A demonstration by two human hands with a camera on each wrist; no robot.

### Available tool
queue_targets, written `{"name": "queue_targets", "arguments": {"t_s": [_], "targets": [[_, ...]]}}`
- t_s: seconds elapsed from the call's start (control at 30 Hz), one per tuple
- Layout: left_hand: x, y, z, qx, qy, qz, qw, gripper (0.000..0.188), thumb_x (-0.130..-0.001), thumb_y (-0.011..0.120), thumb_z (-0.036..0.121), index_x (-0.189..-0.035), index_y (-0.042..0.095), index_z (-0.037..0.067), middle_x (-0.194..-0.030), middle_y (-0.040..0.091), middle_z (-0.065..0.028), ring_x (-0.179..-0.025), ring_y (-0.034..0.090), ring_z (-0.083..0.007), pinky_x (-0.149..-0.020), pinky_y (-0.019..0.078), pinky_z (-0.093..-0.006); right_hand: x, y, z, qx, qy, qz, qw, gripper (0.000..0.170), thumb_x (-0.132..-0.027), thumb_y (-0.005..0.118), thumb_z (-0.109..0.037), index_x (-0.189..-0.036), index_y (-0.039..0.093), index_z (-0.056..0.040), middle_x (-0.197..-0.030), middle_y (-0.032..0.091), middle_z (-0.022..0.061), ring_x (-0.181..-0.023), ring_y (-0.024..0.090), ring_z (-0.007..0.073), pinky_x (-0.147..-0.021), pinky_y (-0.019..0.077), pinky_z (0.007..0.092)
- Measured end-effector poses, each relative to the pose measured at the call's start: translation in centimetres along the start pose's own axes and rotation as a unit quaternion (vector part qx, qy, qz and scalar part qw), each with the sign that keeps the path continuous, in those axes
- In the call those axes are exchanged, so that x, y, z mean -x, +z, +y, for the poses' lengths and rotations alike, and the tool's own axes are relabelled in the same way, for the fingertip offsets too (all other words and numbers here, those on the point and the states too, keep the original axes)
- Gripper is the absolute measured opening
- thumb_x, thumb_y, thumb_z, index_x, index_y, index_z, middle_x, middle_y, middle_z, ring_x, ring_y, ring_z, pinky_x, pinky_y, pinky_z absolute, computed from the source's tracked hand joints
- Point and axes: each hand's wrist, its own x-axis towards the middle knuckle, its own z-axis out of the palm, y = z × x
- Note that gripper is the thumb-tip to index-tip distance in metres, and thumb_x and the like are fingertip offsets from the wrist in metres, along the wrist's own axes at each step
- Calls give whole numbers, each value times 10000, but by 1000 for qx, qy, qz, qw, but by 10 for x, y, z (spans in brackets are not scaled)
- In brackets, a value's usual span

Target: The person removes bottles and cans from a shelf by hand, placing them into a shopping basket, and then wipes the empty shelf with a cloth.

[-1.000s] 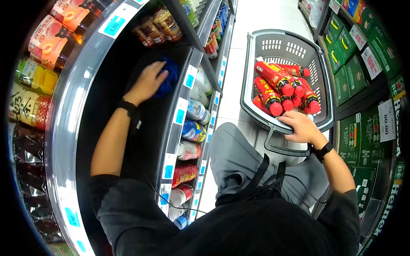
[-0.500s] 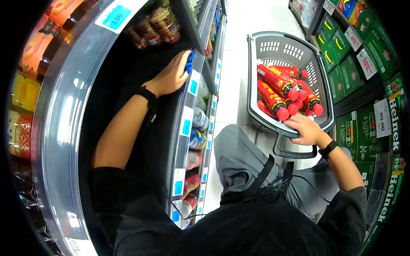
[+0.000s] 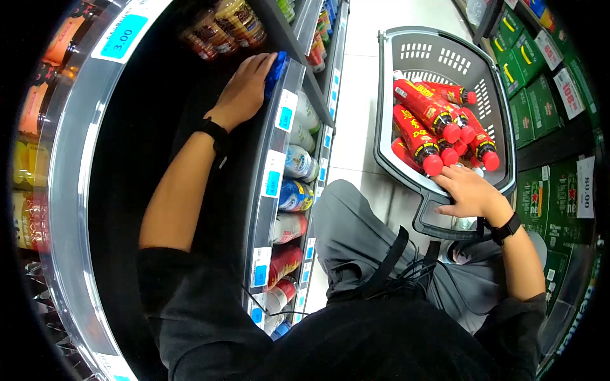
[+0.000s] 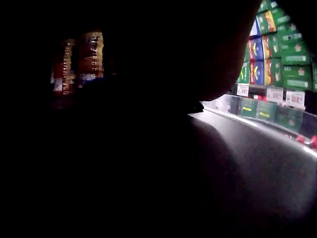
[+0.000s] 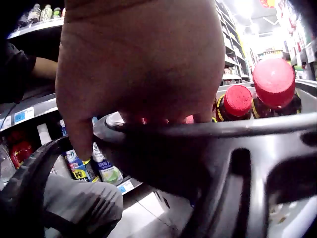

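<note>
In the head view my left hand (image 3: 244, 89) holds a bunched blue cloth (image 3: 274, 75) against the dark shelf board (image 3: 235, 184), at its front edge by the upright. Part of the cloth is hidden under the fingers. My right hand (image 3: 473, 193) grips the near rim of a grey shopping basket (image 3: 386, 120), its fingers over the rim and the thumb outside, as the right wrist view shows. Several red bottles (image 3: 416, 130) with red caps lie heaped in the basket. The left wrist view is mostly dark, with the lit shelf surface (image 4: 257, 163) at right.
Jars (image 3: 238, 22) stand at the shelf's far end. Below the board, a row of bottles (image 3: 295, 193) sits behind price tags. A curved clear shelf lip (image 3: 70, 171) runs along the left. Green cartons (image 3: 546, 197) are stacked on the right, beyond the basket.
My left hand has moved with the blue cloth from the middle of the shelf to its front edge, then slightly farther along. My right hand has stayed on the basket rim.
</note>
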Motion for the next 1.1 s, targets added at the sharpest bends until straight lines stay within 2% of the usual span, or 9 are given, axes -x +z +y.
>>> {"name": "queue_targets", "arguments": {"t_s": [0.1,0.27,0.3,0.53,0.63,0.73,0.8,1.07,1.1], "targets": [[8,-7,-2,-73,4,-35,997,544,-936,496,40,-1465,371,15,-1521,368,-181,-1373,375,-385,-1134,341,-458,-3,-6,-7,76,3,0,997,649,-758,761,-429,-1205,564,-1,-1115,580,164,-1064,554,351,-933,461,444],[8,5,5,-16,-20,-22,999,534,-1019,457,164,-1508,276,51,-1539,293,-187,-1433,293,-377,-1197,263,-474,7,-10,-16,92,12,-10,996,687,-761,768,-419,-1214,549,48,-1129,576,151,-1086,553,334,-942,465,432],[9,6,4,-38,-32,-10,999,548,-1018,496,252,-1495,297,70,-1484,352,-192,-1402,322,-402,-1137,327,-505,6,-11,-16,106,18,-11,994,690,-766,767,-419,-1218,546,52,-1121,577,145,-1084,556,324,-939,465,425],[11,-1,-18,-19,-46,-61,997,562,-1029,473,284,-1488,262,37,-1509,326,-178,-1410,312,-376,-1145,326,-460,-1,-13,-33,121,33,-35,992,657,-777,756,-433,-1166,551,54,-1059,577,128,-1038,563,291,-892,471,390],[18,-1,-38,-15,-105,-68,992,546,-1038,452,284,-1490,269,39,-1523,325,-170,-1401,322,-379,-1150,320,-438,-2,-10,-31,129,32,-30,991,624,-776,757,-433,-1132,555,38,-1045,575,117,-1021,564,277,-876,473,387],[16,-9,-50,-115,-87,-99,985,555,-1046,424,299,-1509,257,45,-1537,326,-165,-1393,329,-383,-1155,307,-445,-2,-8,-27,134,34,-34,990,618,-770,764,-428,-1132,553,26,-1043,579,109,-1014,569,271,-868,475,385],[24,-18,-48,-74,-245,-130,958,564,-1046,410,308,-1520,254,45,-1550,325,-157,-1388,331,-392,-1158,297,-457,-1,-7,-27,135,31,-28,990,617,-765,768,-426,-1133,551,19,-1041,582,105,-1009,572,269,-865,475,384],[40,-21,-116,-45,-392,-131,910,591,-1046,370,317,-1548,231,39,-1602,267,-165,-1445,269,-407,-1200,227,-453,-7,-2,-24,118,49,-35,991,605,-762,774,-405,-1140,548,9,-1047,594,107,-1012,579,279,-884,463,405],[38,-21,-120,-83,-393,-180,898,609,-1076,291,360,-1580,141,52,-1623,210,-182,-1484,228,-363,-1217,204,-427,-7,-2,-25,120,55,-42,990,611,-754,780,-395,-1144,547,13,-1060,591,111,-1020,577,285,-896,456,412]]}}
